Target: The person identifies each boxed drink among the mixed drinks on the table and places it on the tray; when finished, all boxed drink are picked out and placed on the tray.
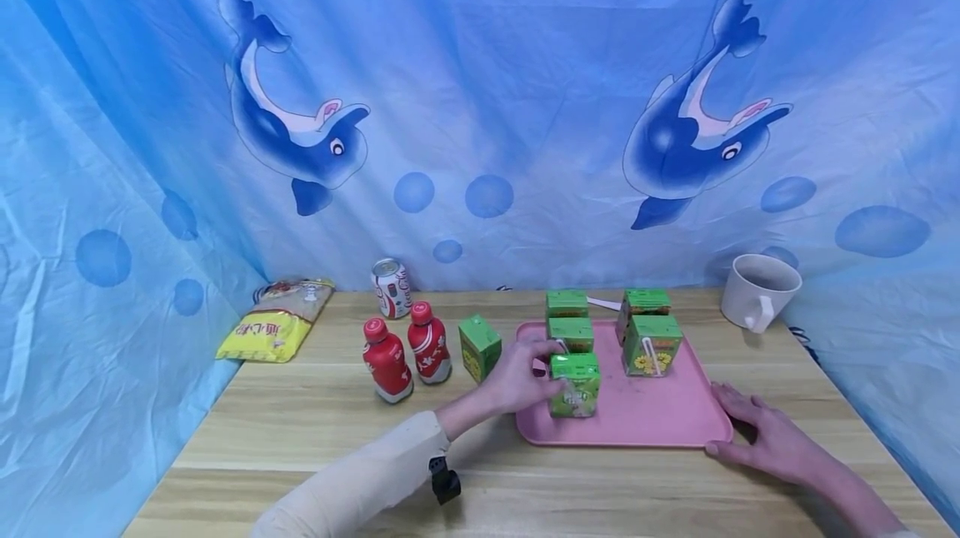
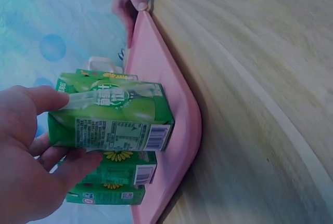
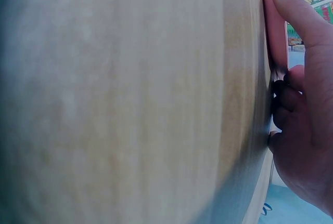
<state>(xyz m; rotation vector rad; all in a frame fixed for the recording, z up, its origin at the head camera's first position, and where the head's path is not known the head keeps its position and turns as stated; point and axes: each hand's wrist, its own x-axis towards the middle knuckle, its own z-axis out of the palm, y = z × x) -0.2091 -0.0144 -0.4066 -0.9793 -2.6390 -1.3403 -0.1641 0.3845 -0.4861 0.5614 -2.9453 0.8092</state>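
My left hand [image 1: 521, 378] pinches a green juice box [image 1: 576, 398] at the near left of the pink tray [image 1: 652, 430]. In the left wrist view, the thumb lies at the upper edge of this carton [image 2: 117, 109] and other fingers at its lower side. Behind it on the tray stand two green drink cartons [image 1: 570, 333], one behind the other. Two more cartons [image 1: 652, 346], with yellow flowers, stand farther right on it. My right hand [image 1: 772, 442] holds the tray's near right corner, thumb at the front rim and fingers along the right side.
Left of the tray stand another green carton [image 1: 480, 348], two red bottles [image 1: 387, 361] and a cola can [image 1: 392, 288]. A yellow snack bag [image 1: 273, 326] lies at the far left. A white mug [image 1: 759, 292] is at the back right, against the blue curtain [image 1: 495, 105].
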